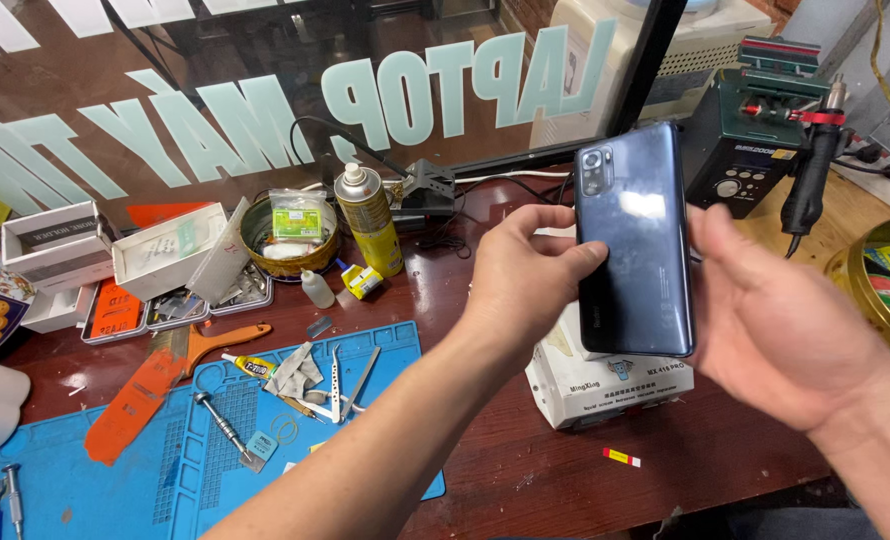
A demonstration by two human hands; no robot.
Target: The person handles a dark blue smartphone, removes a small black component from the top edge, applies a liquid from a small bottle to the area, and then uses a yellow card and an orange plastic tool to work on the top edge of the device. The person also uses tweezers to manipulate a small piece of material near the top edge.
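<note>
Between both hands: phone (633,240) upright, long axis vertical, back facing camera. Left hand (520,275) grasps its left edge; right hand (780,320) supports the right edge from behind.

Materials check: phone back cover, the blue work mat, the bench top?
Phone: dark blue-grey back, glossy, probably glass or polished plastic; it mirrors a bright light patch. Held between left hand and right hand.
Blue mat: matte, looks like silicone rubber; moulded grid and compartments.
Bench top: reddish-brown wood, varnished and scuffed; grain and dull sheen show.
</note>
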